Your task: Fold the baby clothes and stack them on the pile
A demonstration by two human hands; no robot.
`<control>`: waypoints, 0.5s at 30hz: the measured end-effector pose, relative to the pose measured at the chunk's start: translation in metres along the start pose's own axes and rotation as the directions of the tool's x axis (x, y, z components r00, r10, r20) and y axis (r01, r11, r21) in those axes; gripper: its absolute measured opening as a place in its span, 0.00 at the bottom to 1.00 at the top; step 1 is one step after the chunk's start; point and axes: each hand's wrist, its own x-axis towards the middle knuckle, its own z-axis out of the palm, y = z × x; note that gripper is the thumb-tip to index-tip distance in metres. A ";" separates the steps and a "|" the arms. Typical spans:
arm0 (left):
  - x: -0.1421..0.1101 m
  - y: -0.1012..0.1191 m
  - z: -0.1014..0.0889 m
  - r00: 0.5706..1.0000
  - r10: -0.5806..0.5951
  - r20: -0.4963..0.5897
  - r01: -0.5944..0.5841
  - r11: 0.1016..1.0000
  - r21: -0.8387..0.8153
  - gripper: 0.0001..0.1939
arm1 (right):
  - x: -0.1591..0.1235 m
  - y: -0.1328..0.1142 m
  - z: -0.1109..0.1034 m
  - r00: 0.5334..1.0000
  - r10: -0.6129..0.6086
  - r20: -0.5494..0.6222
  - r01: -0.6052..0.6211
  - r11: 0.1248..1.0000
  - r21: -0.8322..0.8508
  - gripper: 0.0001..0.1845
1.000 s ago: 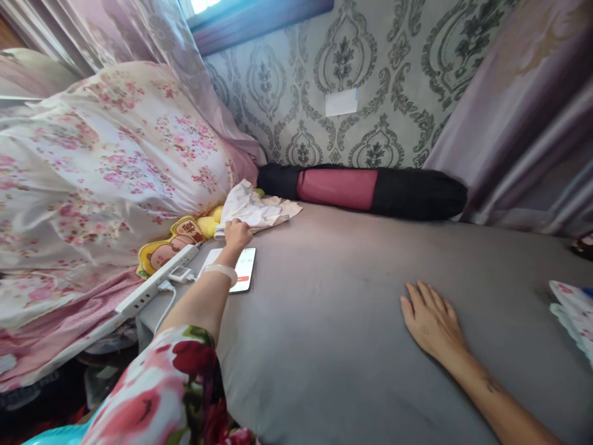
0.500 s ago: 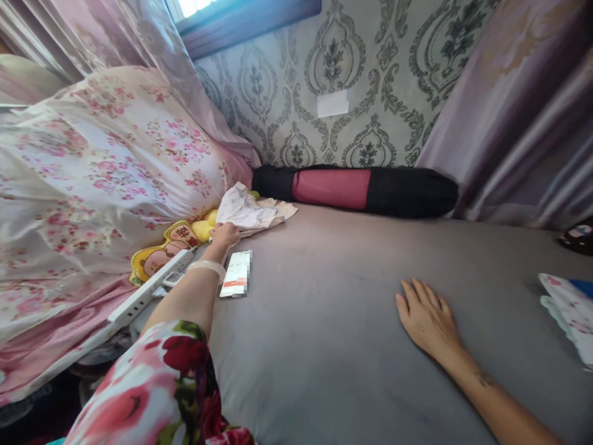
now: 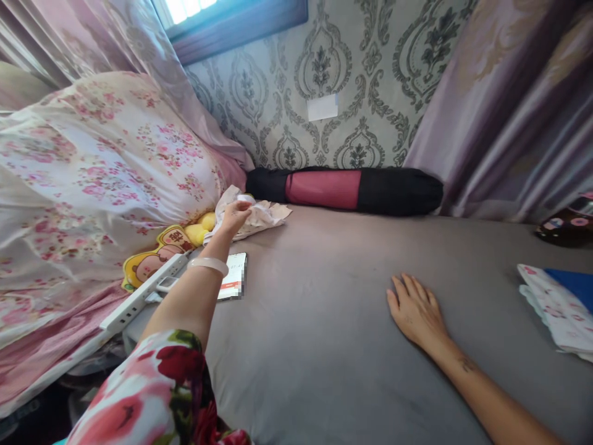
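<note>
Cloth (image 3: 264,216) — partly behind left hand (image 3: 236,215); window (image 3: 189,9) — cut off above.

Left hand (image 3: 237,216) gripping pale cloth (image 3: 267,215) | right hand (image 3: 416,312) on sheet (image 3: 319,327) (flat)

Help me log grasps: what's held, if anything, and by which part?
The left hand is at the cloth; a hold cannot be confirmed. The right hand holds nothing.

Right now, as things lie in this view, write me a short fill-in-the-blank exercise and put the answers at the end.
1. The hand at the cloth is the person's ____ one.
2. The right hand rests on the ____ sheet.
3. Both ends of the long bag are ____.
4. The forearm with the bangle partly hides the ____, whose screen is lit.

Missing words: left; gray; black; phone.
</note>
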 end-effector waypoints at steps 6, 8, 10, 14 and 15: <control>-0.021 0.036 0.028 0.988 0.046 0.151 0.017 0.920 -0.392 0.24 | 0.001 0.001 0.001 1.000 0.022 0.019 -0.023 0.999 0.034 0.29; -0.031 0.048 0.039 0.978 0.039 0.205 0.062 0.884 -0.464 0.25 | 0.001 0.000 0.000 0.999 0.028 0.034 -0.029 0.999 0.043 0.29; -0.040 0.059 0.050 0.968 0.024 0.249 0.113 0.844 -0.524 0.25 | 0.000 -0.001 -0.001 0.999 0.025 0.044 -0.026 0.999 0.041 0.30; -0.057 0.079 0.073 0.935 0.044 0.353 0.188 0.782 -0.594 0.24 | -0.001 -0.001 -0.003 0.998 0.025 0.051 -0.025 1.000 0.009 0.30; -0.063 0.083 0.078 0.918 0.056 0.393 0.214 0.764 -0.609 0.24 | -0.001 0.000 -0.004 0.998 0.026 0.056 -0.027 1.000 0.011 0.29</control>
